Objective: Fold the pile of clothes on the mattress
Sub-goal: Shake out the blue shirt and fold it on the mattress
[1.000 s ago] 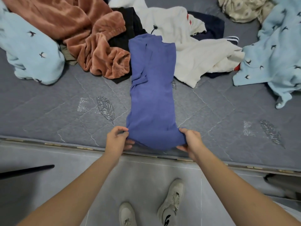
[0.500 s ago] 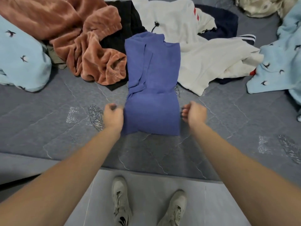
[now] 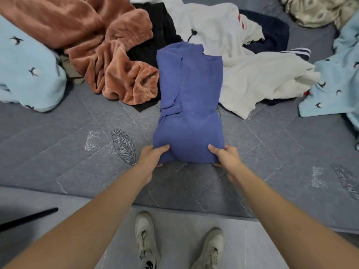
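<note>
We are gripping the near end of the long, narrow-folded blue knit shirt (image 3: 189, 105) with both hands, left hand (image 3: 153, 157) and right hand (image 3: 225, 157) each holding a corner in a closed grip. It is lying on the grey quilted mattress (image 3: 77, 152), its far end resting against the unfolded clothes pile (image 3: 223, 45).

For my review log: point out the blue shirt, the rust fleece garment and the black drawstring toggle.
blue shirt (image 3: 191, 98): head view, middle panel.
rust fleece garment (image 3: 124, 78): head view, crumpled sleeve.
black drawstring toggle (image 3: 193, 32): head view, its knob.
</note>
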`<state>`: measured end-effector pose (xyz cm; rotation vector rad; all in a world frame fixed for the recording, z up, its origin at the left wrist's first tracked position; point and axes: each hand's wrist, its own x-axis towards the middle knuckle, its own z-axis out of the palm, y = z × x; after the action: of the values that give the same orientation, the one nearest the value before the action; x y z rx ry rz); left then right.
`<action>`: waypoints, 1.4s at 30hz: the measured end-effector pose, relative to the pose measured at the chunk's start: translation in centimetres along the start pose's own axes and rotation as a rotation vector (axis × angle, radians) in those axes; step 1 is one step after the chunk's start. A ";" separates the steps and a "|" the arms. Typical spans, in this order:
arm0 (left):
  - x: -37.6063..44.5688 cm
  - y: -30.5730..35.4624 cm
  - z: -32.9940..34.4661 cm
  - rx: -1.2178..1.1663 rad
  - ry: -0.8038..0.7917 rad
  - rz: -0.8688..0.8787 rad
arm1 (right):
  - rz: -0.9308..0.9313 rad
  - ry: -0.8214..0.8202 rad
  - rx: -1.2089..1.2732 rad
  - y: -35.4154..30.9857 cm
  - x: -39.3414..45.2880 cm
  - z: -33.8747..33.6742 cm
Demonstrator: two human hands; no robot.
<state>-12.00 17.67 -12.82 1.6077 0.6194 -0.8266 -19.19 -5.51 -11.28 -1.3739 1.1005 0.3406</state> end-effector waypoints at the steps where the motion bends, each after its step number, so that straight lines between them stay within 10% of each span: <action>1: -0.1 -0.3 -0.2 -0.049 -0.009 0.017 | -0.010 -0.008 0.054 0.2 0.1 -0.4; 19: -13.7 -13.4 0.1 -0.126 0.177 -0.076 | 0.149 0.052 0.042 11.7 -10.3 -5.6; 28: -13.1 -6.7 -0.1 -0.176 0.194 0.146 | -0.044 0.088 0.183 5.5 -9.5 -5.3; 42: -3.3 8.6 -0.9 -0.407 -0.016 0.013 | -0.018 -0.095 0.291 -10.6 -0.9 -2.9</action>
<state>-7.23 17.04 -4.87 1.2327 0.7139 -0.6533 -12.81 -10.33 -3.66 -1.0982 1.0146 0.2197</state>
